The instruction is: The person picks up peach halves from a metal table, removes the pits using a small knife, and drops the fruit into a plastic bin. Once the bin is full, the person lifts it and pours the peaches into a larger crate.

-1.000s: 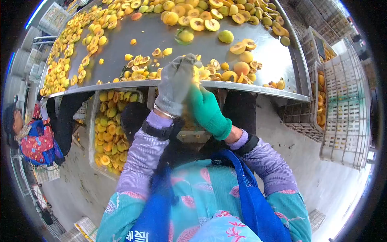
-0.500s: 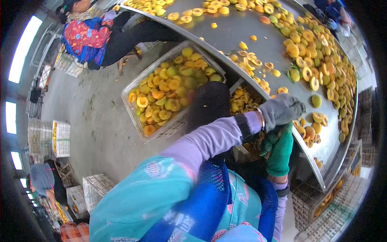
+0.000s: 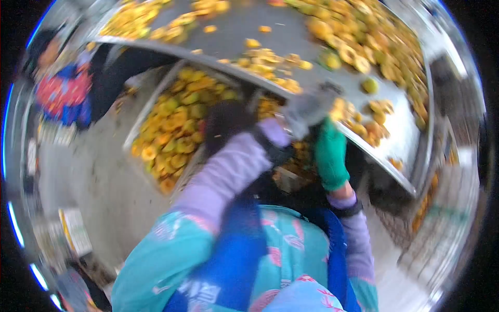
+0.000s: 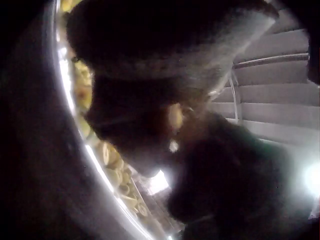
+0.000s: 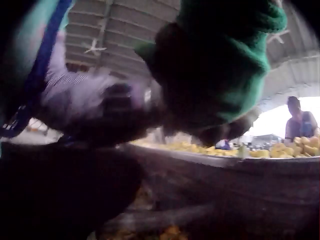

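Over the front edge of a metal table (image 3: 234, 23), my two gloved hands are close together. The left hand (image 3: 309, 110), in a grey glove, is blurred with its fingers bent toward the right hand; I cannot tell what it holds. My right hand (image 3: 331, 156), in a green glove, is curled just below it, with a yellow peach piece (image 3: 337, 108) at its fingertips. A small yellow-brown patch (image 4: 175, 117) shows between the dark gloves in the left wrist view. In the right wrist view the green glove (image 5: 220, 70) hides its grip. Cut peach pieces (image 3: 377, 125) lie beside the hands.
Many peaches and halves (image 3: 358, 39) cover the table's back and right. A crate (image 3: 139, 122) full of peaches stands on the floor at the left, by my knee. White crates (image 3: 442, 218) are stacked at right. Another person (image 3: 65, 93) sits at the far left.
The head view swung left, then partly back, so the table and crate shift in the picture. Both hands stay together at the table edge; the yellow piece shows again at the right fingertips.
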### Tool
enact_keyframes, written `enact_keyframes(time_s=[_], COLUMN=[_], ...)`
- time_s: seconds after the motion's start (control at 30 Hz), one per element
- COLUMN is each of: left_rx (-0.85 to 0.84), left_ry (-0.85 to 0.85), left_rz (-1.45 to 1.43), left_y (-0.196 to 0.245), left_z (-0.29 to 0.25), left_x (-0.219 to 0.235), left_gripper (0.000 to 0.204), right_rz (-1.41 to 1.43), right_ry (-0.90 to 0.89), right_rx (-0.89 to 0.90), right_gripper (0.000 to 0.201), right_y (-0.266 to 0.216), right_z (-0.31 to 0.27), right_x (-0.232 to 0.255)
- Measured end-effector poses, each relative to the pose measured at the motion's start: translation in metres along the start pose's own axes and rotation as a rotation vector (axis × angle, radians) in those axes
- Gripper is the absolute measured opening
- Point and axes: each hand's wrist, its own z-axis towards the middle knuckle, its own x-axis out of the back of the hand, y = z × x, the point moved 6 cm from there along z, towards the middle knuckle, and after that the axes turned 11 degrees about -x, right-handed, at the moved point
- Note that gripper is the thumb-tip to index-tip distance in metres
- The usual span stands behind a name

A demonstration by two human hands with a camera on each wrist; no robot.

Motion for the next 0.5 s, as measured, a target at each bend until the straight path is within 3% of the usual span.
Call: enact_keyframes(time_s=[0.07,0.13,0.17,0.2,0.23,0.3,0.33,0.43,0.5], left_rx=[-0.025,0.320,0.514,0.585,0.658,0.862,0.844,0.868,0.822], left_ry=[0.104,0.190,0.225,0.303,0.379,0.506,0.437,0.249,0.160], left_rz=[-0.319,-0.579,-0.695,-0.828,-0.954,-1.104,-1.069,-0.941,-0.956], left_y=[-0.012,-0.010,-0.006,-0.001,0.002,-0.003,-0.004,-0.006,-0.008], left_z=[-0.004,0.002,0.001,0.006,0.009,-0.001,0.000,0.001,0.006], left_x=[0.019,0.025,0.023,0.018,0.014,-0.007,-0.010,-0.011,-0.021], left_gripper=[0.028,0.025,0.028,0.029,0.030,0.029,0.028,0.027,0.026], right_rz=[0.550,0.577,0.404,0.315,0.290,0.431,0.746,0.583,0.746], right_ry=[-0.462,-0.514,-0.285,-0.138,0.019,0.092,-0.217,-0.226,-0.246], right_rx=[-0.571,-0.576,-0.267,-0.174,-0.106,-0.131,-0.533,-0.477,-0.538], right_gripper=[0.039,0.041,0.041,0.042,0.044,0.047,0.049,0.051,0.051], right_y=[-0.004,-0.009,-0.010,-0.009,-0.007,0.000,-0.007,0.008,0.007], right_z=[-0.014,-0.016,-0.010,-0.008,-0.006,-0.007,-0.016,-0.012,-0.017], right_x=[0.004,0.012,0.018,0.016,0.009,-0.004,-0.009,-0.012,-0.011])
